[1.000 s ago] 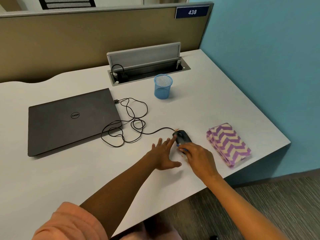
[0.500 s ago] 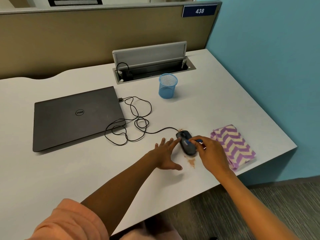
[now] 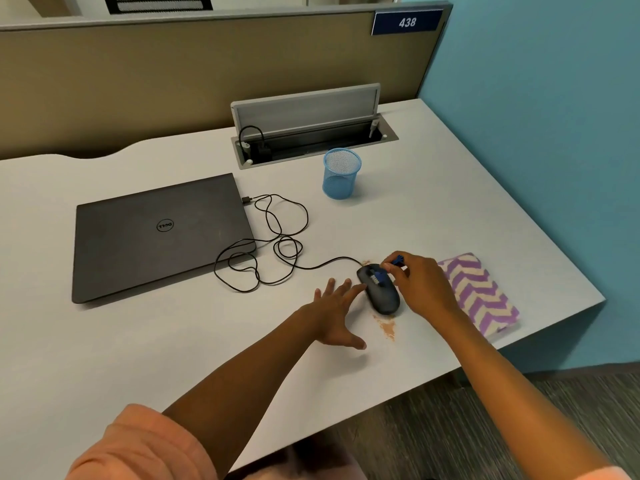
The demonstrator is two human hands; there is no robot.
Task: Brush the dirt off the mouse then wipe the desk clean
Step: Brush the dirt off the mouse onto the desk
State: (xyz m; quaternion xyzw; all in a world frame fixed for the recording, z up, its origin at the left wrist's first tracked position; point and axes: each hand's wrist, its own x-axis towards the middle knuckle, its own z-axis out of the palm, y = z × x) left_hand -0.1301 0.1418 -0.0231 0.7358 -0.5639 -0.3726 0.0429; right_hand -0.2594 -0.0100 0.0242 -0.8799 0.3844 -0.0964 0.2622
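Surface (image 3: 433, 209): white desk.
Laptop (image 3: 159, 233): closed, left.
Cloth (image 3: 481, 292): folded purple chevron, right of mouse.
Left hand (image 3: 334, 313): flat, fingers spread, tips touching mouse.
Right hand (image 3: 420, 284): fingers pinching blue brush (image 3: 396, 261) over mouse.
Mouse (image 3: 379, 289): dark, corded, between hands.
Dirt (image 3: 388, 327): tan patch just beside mouse's near end.

desk (image 3: 433, 209) | laptop (image 3: 159, 237) | mouse (image 3: 381, 292) | mesh cup (image 3: 341, 174) | folded cloth (image 3: 481, 292) | dirt (image 3: 387, 327)
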